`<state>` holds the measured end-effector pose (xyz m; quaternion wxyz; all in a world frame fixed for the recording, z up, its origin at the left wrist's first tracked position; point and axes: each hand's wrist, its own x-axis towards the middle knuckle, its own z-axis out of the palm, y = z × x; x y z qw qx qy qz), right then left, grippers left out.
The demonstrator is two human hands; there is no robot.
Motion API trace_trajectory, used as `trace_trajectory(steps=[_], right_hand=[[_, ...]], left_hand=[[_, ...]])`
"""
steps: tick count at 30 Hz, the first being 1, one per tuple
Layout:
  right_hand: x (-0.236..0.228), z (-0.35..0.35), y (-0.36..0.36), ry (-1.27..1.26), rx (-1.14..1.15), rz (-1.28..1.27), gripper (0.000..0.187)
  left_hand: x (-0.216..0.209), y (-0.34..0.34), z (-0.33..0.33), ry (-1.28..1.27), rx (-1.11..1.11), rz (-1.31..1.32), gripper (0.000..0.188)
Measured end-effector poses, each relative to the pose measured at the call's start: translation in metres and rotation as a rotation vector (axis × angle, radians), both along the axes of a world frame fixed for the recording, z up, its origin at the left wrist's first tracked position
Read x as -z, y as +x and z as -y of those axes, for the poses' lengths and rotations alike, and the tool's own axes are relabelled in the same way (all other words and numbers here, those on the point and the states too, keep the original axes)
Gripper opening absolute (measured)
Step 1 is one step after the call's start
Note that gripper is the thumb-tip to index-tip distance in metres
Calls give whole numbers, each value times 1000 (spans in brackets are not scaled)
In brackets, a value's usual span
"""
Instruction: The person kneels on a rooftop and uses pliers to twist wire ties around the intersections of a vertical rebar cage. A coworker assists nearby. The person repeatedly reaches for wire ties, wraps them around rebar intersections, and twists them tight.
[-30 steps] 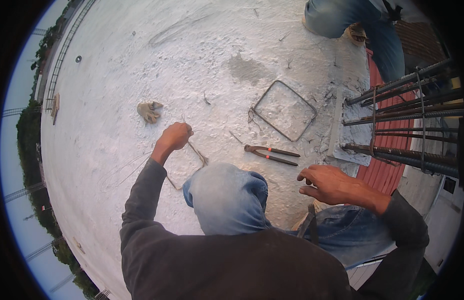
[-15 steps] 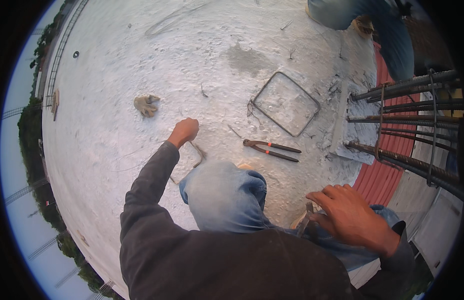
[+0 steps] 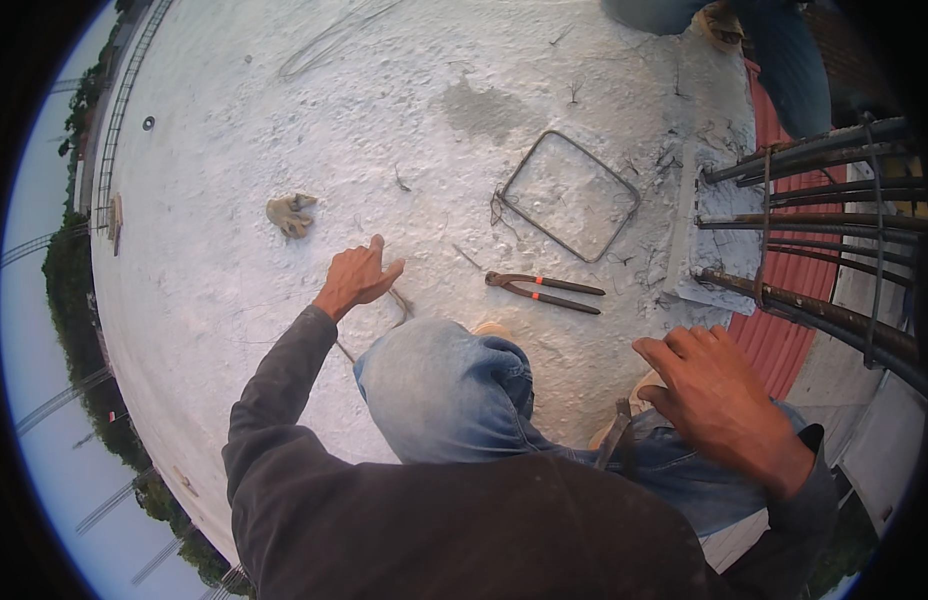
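Over the pale concrete, my left hand (image 3: 356, 276) is open, its thumb stretched out and nothing visible in it. Just below it, partly behind my knee, lies a bent piece of rod or wire (image 3: 401, 304). My right hand (image 3: 716, 392) hovers above my right thigh, thumb apart from its loosely bent fingers, with nothing seen in it. A flat dark metal piece (image 3: 614, 436) stands up beside that thigh, apart from the hand. Between my hands, further ahead, lie pincers (image 3: 544, 290) with dark handles and orange bands. Beyond them rests a square steel stirrup (image 3: 570, 196).
A worn glove (image 3: 290, 214) lies ahead of my left hand. On the right, rebar (image 3: 814, 222) juts from a concrete stub over red corrugated sheeting (image 3: 784, 345). Another person's leg (image 3: 784, 75) is at the top right. Wire scraps (image 3: 574, 92) litter the slab.
My left hand has opened from a fist and shifted slightly left. My right hand has lifted up and away from the flat metal piece. The other person's leg has shifted slightly.
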<state>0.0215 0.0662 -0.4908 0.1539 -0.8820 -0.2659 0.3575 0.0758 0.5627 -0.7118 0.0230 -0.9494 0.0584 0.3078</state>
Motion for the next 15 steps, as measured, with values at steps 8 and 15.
trace_trajectory(steps=[8,15], right_hand=[[-1,0,0,-11,27,63,45],[-3,-1,0,-15,9,68,37]], left_hand=[[28,9,-27,-119,16,-78,41],[54,-2,-28,99,227,-25,20]])
